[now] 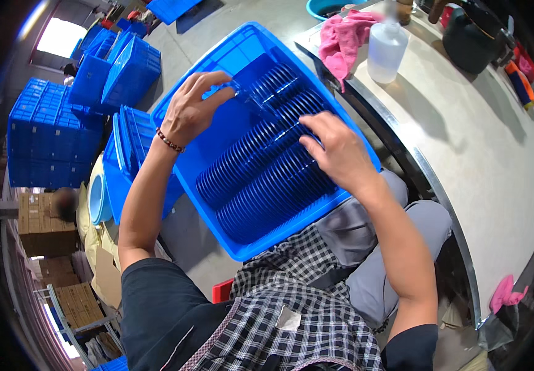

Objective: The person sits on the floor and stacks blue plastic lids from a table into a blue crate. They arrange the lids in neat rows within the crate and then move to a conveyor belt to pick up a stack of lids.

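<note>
A blue plastic bin [251, 252] sits in front of me, holding long rows of thin, round, see-through plastic pieces [260, 204] standing on edge. My left hand [194, 102] is over the bin's left half, thumb and forefinger closed on a clear plastic piece [242, 93]; its outline is hard to make out against the blue. Over the right side of the rows is my right hand [338, 148], thumb and forefinger apart, their tips at the row's edge. Whether those tips touch a piece is not plain. A beaded bracelet [171, 143] circles my left wrist.
To the right stands a pale-topped table [465, 167] with a metal edge. On it are a pink cloth [344, 40], a translucent bottle [386, 52] and a dark pot [471, 40]. Stacked blue crates [53, 139] and cardboard boxes [44, 222] stand at the left.
</note>
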`<state>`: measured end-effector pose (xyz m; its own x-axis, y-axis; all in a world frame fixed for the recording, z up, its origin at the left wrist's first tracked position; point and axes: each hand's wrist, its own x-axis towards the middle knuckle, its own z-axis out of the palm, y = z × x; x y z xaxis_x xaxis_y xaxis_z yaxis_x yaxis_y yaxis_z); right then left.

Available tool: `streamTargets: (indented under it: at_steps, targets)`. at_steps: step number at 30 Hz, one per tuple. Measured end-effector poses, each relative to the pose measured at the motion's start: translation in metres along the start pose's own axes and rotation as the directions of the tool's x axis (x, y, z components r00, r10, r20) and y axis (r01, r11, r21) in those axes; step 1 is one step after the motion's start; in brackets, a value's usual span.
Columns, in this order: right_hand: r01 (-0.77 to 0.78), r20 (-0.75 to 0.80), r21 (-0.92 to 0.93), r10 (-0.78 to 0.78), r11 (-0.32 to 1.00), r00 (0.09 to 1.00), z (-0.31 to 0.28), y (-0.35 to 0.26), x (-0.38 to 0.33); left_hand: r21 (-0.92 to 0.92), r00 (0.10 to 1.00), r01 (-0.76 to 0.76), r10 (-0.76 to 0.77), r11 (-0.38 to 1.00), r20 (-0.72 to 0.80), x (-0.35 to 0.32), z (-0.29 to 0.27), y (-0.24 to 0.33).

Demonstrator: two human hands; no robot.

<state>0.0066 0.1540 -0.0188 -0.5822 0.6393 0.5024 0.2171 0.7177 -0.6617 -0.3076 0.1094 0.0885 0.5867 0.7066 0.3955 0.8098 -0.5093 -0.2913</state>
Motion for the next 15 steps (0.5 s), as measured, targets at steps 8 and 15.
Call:
streamTargets:
  at_steps: [8, 15]
  targets:
    - [0.057, -0.098, 0.026, -0.054, 0.998, 0.994, -0.011, 0.009, 0.019, -0.087, 0.967, -0.174, 0.153, 0.981, -0.203, 0.067, 0.015, 0.03]
    - [-0.114, -0.189, 0.241, 0.162, 0.964, 0.968, -0.033, 0.007, 0.023, -0.06, 0.963, -0.168, 0.151, 0.984, -0.222, 0.087, 0.035, 0.022]
